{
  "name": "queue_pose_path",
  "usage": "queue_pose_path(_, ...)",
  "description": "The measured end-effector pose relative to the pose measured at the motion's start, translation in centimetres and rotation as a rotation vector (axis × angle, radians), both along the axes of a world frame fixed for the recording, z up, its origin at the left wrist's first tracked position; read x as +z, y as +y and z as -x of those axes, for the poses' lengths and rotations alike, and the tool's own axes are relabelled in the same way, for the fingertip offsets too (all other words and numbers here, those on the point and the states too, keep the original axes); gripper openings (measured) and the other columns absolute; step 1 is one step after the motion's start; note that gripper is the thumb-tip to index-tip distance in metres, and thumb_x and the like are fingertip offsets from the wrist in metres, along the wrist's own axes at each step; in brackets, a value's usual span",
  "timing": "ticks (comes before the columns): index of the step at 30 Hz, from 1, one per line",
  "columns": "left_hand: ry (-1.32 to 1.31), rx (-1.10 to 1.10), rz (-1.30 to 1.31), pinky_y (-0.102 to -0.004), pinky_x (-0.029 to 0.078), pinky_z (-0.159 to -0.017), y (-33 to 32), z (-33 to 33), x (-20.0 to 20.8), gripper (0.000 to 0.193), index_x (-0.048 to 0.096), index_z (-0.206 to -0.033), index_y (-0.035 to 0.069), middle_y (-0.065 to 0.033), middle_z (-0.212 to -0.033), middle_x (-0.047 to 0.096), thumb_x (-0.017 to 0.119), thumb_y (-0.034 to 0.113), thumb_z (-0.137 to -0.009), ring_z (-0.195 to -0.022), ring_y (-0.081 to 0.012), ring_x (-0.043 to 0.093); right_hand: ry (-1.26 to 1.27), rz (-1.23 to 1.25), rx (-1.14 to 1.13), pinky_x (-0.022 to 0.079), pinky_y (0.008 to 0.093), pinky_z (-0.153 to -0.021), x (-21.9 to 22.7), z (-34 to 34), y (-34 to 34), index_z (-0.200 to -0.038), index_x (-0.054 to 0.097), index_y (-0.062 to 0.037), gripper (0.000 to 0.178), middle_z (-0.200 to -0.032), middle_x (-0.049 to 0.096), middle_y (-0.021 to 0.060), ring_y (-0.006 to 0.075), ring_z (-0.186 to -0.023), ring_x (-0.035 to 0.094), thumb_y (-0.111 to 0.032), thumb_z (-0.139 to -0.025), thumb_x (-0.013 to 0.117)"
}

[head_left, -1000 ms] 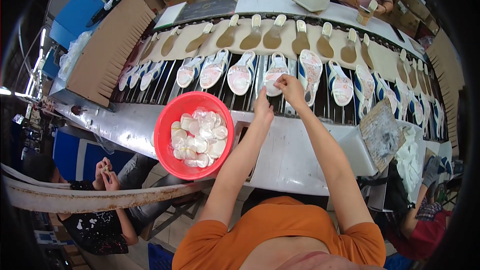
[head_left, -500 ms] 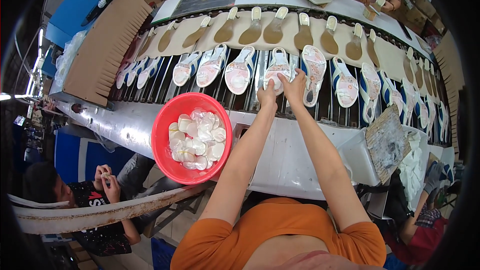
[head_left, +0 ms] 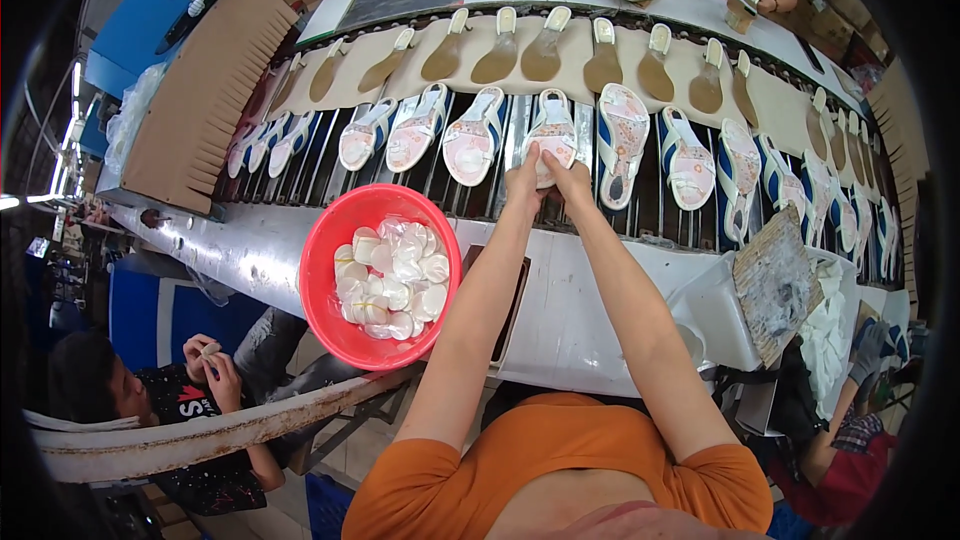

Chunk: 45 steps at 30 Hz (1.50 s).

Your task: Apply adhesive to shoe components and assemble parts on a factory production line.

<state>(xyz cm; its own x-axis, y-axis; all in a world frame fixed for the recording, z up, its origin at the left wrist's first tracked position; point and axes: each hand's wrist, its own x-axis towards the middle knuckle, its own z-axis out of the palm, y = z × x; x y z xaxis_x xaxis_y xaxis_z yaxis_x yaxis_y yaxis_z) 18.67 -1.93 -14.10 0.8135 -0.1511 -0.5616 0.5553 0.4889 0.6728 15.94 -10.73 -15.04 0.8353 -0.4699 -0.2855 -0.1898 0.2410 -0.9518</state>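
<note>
**Hand Positions at the Sandal Row**

Both hands are engaged on one sandal part, which has a pale face with a pink pattern. The left hand grips the near-left edge of its wide end, thumb pressed down on the face. The right hand grips the near-right edge in the same manner, thumb beside the other. The remaining fingers are largely hidden, so their exact contact cannot be told. The sandal part points away from both hands, narrow end farthest.

Left of the left hand, a second sandal part lies on metal bars. Just right of the right hand lies a third sandal part. Beyond both hands, brown soles rest in a row on a beige sheet.

Left of the left hand and nearer the body, a red basin holds white pads. Nearer the body than both hands is the white table.
</note>
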Motion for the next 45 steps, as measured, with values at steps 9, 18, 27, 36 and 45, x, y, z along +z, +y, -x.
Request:
queue_pose_path(9,-0.268,0.123,-0.215,-0.0323,0.049,-0.048,2.6,-1.6,-3.2,0.040,0.062,-0.104,-0.003,-0.0109,-0.089,0.066,0.076,0.026,-0.081,-0.068,-0.0191,0.065,-0.302,0.084,0.135,0.045,0.0282,-0.081,14.5,11.7,0.4,-0.131,0.047,-0.0033,0.048,-0.115,0.058,0.0067,0.0131,-0.096,0.054,-0.022,-0.090,0.063)
queue_pose_path(18,-0.233,-0.078,-0.379,-0.0421,0.056,-0.077,2.8,-2.5,-0.9,0.062,0.048,-0.122,-0.002,-0.0183,-0.113,0.060,0.082,0.019,-0.074,-0.094,-0.0285,0.064,0.171,0.853,0.333,0.046,0.0323,-0.073,20.2,33.8,-6.4,-0.099,0.062,-0.0002,0.020,-0.095,0.064,0.0100,0.0233,-0.085,0.059,-0.006,-0.081,0.067)
queue_pose_path(27,-0.439,0.193,-0.828,-0.0366,0.046,-0.085,4.8,-1.8,-3.2,0.063,0.052,-0.115,-0.003,-0.0192,-0.106,0.061,0.086,0.022,-0.068,-0.096,-0.0263,0.059,0.349,0.950,0.126,0.045,0.0343,-0.063,14.2,38.3,-5.5,-0.092,0.060,0.0028,0.012,-0.078,0.064,0.0131,0.0252,-0.066,0.058,-0.003,-0.082,0.064)
queue_pose_path(36,-0.660,0.293,-0.997,-0.0375,0.044,-0.085,4.6,-0.2,0.7,0.047,0.053,-0.108,-0.001,-0.0153,-0.097,0.057,0.079,0.010,-0.072,-0.091,-0.0278,0.055,0.450,0.435,0.255,0.035,0.0204,-0.046,14.6,38.8,-6.8,-0.090,0.064,0.0027,0.015,-0.071,0.065,0.0024,0.0035,-0.050,0.044,-0.007,-0.093,0.052)
queue_pose_path(45,-0.711,-0.134,-1.269,-0.0448,0.047,-0.079,7.0,-0.7,2.2,0.036,0.064,-0.096,0.008,-0.0147,-0.094,0.061,0.081,0.011,-0.064,-0.093,-0.0349,0.058,0.323,0.058,0.217,0.029,0.0173,-0.041,15.8,37.1,-7.5,-0.092,0.062,0.0031,0.018,-0.070,0.064,0.0065,0.0035,-0.046,0.043,-0.012,-0.094,0.052)
